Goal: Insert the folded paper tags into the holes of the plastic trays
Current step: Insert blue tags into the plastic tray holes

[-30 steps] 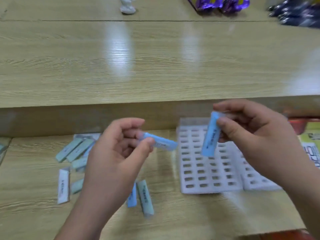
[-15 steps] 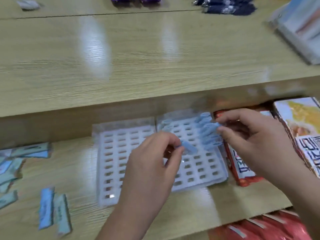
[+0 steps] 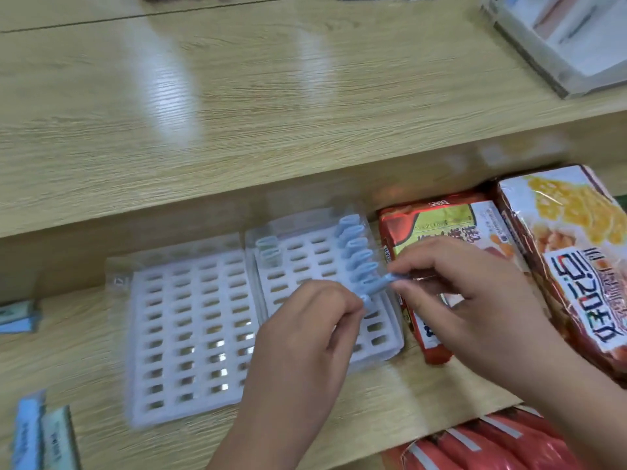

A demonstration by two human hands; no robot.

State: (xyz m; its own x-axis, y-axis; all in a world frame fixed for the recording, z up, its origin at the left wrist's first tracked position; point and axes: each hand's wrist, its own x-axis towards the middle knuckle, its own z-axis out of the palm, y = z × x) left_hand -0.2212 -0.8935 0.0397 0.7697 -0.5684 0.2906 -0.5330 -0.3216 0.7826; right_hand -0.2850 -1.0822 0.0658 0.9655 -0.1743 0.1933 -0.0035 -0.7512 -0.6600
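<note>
The right hand (image 3: 458, 300) pinches a blue tag (image 3: 381, 283) at the right tray's (image 3: 305, 256) end column (half filled); the left hand (image 3: 312, 323) pinches a second tag (image 3: 367, 300), probably for the next hole.

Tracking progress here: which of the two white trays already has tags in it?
The right tray, beside the red snack pack: blue folded tags stand along its right edge. The left tray shows only bare holes.

Snack packs (image 3: 444, 232) just beside right tray (image 3: 305, 254); shelf (image 3: 220, 215) behind; left tray (image 3: 190, 300) clear above.
</note>
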